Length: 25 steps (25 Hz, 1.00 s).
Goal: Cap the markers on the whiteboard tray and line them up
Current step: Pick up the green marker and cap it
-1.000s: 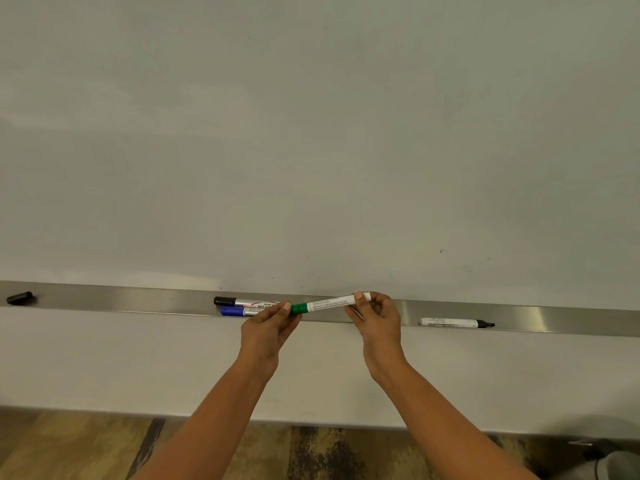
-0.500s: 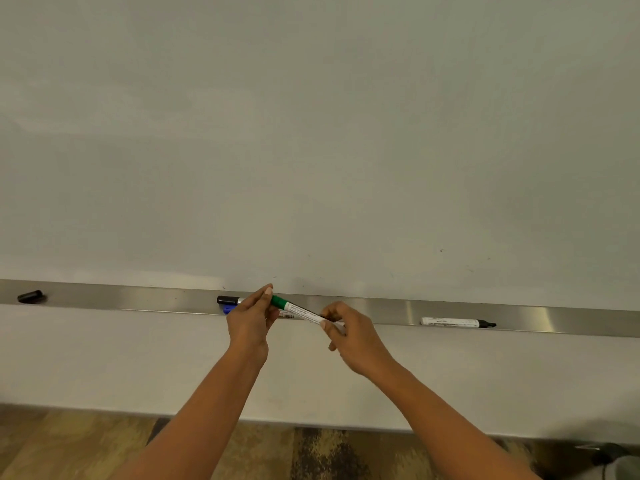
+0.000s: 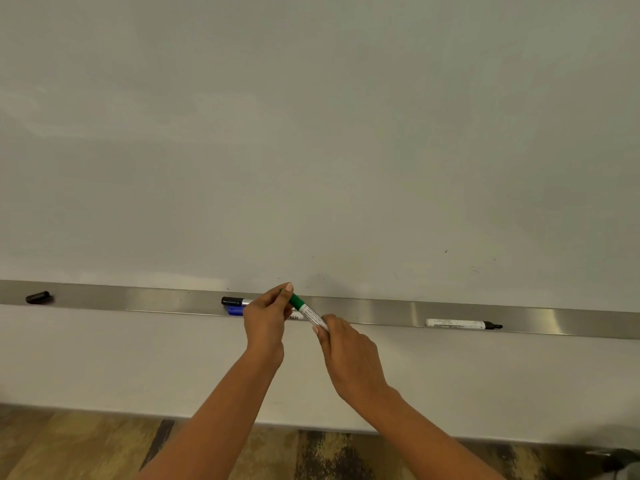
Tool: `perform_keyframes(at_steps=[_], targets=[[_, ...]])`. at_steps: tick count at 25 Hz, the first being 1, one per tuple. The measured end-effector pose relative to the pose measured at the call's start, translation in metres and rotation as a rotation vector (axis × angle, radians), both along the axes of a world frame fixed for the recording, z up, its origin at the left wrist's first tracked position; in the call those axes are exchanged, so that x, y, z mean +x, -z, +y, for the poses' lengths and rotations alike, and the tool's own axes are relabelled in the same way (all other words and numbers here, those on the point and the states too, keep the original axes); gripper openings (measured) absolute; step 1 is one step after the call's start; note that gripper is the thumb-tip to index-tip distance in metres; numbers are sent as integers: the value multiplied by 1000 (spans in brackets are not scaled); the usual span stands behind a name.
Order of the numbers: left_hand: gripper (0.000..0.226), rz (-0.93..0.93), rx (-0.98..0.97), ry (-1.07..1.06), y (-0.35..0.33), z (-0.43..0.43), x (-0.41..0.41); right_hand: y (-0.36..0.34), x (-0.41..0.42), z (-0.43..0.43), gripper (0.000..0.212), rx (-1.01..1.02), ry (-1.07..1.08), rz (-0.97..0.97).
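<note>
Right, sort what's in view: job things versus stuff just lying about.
Job: green marker, held by left hand and right hand; black marker; blue marker; white marker, tip bare; loose cap; tray.
Lying about: dark object, bottom right, by the floor.

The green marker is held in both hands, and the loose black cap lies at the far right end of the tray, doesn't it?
Not quite. Both the left hand and the right hand do hold the green marker, but the loose black cap lies at the far left end of the tray, as the head view shows.
</note>
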<state>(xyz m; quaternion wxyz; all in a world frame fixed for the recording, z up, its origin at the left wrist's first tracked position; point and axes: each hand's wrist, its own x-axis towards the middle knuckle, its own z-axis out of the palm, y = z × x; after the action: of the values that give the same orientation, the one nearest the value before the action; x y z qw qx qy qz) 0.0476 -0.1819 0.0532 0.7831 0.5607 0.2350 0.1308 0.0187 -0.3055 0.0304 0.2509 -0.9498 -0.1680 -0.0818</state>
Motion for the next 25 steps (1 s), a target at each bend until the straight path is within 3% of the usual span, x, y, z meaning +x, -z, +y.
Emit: perform_keyframes(at_steps=[11, 25], targets=[[28, -38, 108, 99, 4, -8, 6, 4, 3, -6, 34, 106, 66, 78], [27, -25, 91, 124, 12, -7, 8, -6, 9, -7, 33, 430, 52, 430]])
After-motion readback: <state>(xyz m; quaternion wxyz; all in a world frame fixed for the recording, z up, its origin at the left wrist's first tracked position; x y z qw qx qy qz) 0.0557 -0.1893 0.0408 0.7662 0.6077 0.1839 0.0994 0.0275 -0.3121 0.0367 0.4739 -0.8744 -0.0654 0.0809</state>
